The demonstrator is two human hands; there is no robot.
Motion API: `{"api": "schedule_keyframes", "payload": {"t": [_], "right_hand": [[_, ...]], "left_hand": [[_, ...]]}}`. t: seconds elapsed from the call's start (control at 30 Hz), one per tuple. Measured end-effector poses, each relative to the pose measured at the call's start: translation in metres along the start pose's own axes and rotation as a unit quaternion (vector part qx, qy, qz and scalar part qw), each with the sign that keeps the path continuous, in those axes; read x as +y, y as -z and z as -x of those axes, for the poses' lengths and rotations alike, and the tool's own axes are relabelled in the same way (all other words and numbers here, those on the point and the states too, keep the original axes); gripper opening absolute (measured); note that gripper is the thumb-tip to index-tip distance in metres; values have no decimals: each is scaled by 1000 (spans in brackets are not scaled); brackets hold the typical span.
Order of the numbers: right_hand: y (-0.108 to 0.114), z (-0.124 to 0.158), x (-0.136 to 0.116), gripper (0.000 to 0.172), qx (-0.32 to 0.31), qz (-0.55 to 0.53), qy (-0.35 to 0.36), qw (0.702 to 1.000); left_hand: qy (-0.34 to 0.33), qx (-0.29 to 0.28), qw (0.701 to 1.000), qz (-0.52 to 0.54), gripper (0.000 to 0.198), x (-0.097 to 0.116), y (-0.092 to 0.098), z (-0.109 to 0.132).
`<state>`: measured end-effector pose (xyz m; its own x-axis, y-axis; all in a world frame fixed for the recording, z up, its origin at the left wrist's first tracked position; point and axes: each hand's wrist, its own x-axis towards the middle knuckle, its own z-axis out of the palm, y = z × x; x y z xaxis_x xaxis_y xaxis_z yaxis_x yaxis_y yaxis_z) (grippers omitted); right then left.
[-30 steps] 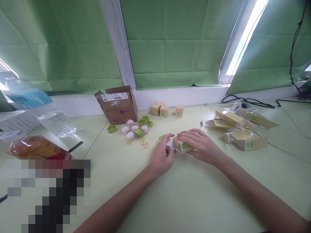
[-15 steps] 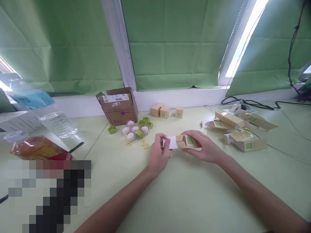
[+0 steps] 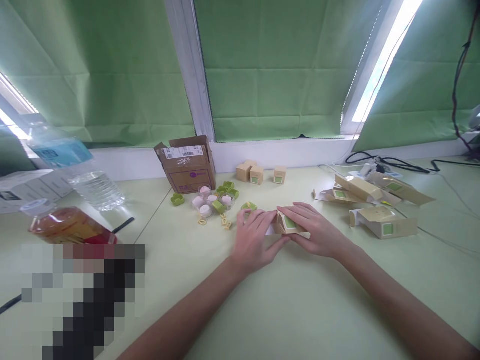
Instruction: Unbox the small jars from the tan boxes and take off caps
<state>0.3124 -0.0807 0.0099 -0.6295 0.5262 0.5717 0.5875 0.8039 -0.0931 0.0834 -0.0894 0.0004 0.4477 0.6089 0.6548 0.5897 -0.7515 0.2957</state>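
Observation:
Between my hands is a small kraft cardboard box (image 3: 288, 223) with a green-and-white square label, held just above or on the table. My right hand (image 3: 318, 231) grips its right end, thumb below and fingers over the top. My left hand (image 3: 255, 239) closes on its left end, with the thumb along the near side. A strip of white paper or card (image 3: 269, 230) shows between my left fingers and the box, mostly hidden. Just beyond my left fingers lies a green piece (image 3: 248, 206) with something yellowish on it.
Further left are pink-and-white pieces in clear cups (image 3: 205, 211), green flower-shaped pieces (image 3: 177, 199) and yellow rings (image 3: 226, 222). Behind stand a brown carton (image 3: 191, 172) and several small closed boxes (image 3: 257, 175). Unfolded boxes (image 3: 386, 222) lie right; bottles (image 3: 71, 227) left.
My left hand has moved from the white paper's outer end right onto the box, with its fingers over the box's end. The green piece beyond my left hand now shows. The view has shifted slightly.

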Motion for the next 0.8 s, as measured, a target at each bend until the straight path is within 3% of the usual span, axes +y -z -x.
{"api": "schedule_keyframes", "payload": {"t": [0.3,0.6,0.8], "right_hand": [[2,-2,-2,65,-44,27,24,998],[1,-2,-2,59,-35,39,43,998],[0,-4,-7,44,-23,28,54,998]], "left_hand": [[10,17,1000,2,41,-17,-6,0],[-12,-26,999,-21,27,-20,-3,0],[-31,-49,997,-53,20,-14,2,3]]}}
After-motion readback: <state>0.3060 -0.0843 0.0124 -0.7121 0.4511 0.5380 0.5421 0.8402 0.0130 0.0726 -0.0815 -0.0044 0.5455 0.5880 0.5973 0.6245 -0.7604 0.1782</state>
